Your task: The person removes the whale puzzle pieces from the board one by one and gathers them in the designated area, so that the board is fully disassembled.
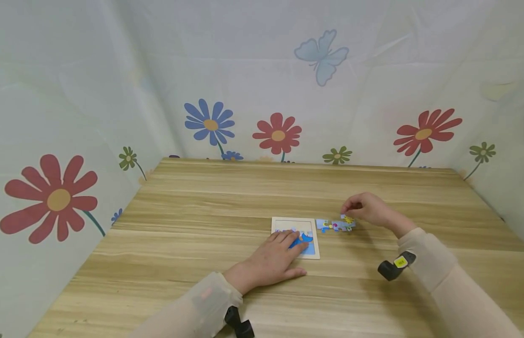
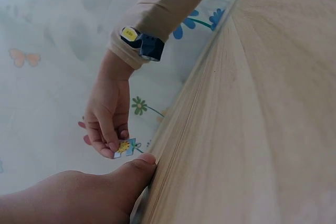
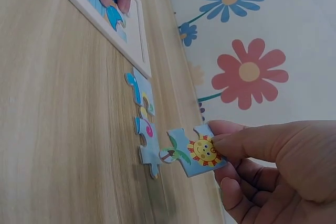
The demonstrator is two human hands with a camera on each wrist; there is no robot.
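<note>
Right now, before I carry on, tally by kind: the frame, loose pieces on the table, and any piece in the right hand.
Puzzle frame: 1
Loose pieces on the table: 2
Sun piece in the right hand: 1
Total: 4
Pieces inside the frame aren't counted; the left hand partly covers them.

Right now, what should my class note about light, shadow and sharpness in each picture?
Head view: soft, fairly even light, with a shadow on the table below the right sleeve; left wrist view: the left hand looks shaded, and the backdrop is hazy; right wrist view: a faint shadow on the tabletop, while the sun on the held puzzle piece reads clearly.
</note>
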